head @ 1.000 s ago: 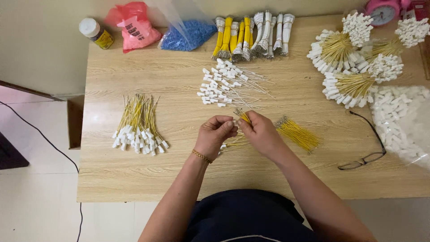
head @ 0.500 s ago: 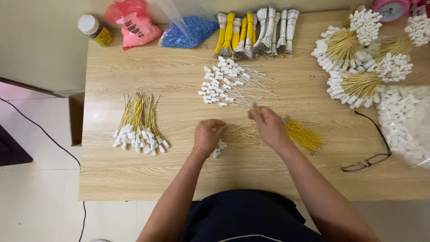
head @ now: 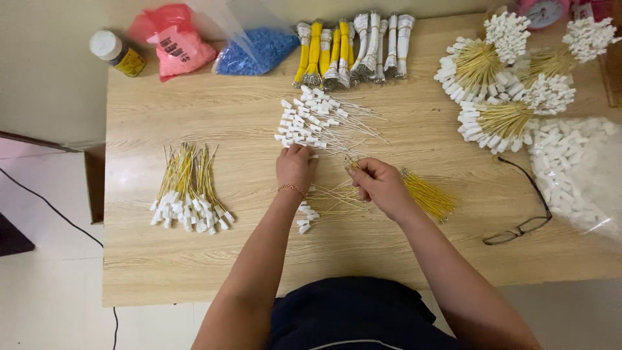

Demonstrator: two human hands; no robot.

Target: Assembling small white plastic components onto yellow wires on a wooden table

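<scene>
Left hand point(head: 297, 167), fingers curled, touches the near edge of the white-tipped wire pile point(head: 317, 123), wires fanning right. Right hand point(head: 381, 186) pinches one thin wire point(head: 353, 163) just beside, above the worktop point(head: 259, 259).

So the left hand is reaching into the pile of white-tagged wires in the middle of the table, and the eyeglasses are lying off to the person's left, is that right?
Not quite. The left hand does reach into the pile of white-tagged wires, but the eyeglasses lie to the person's right, near the bag of white connectors, as the head view shows.
</scene>
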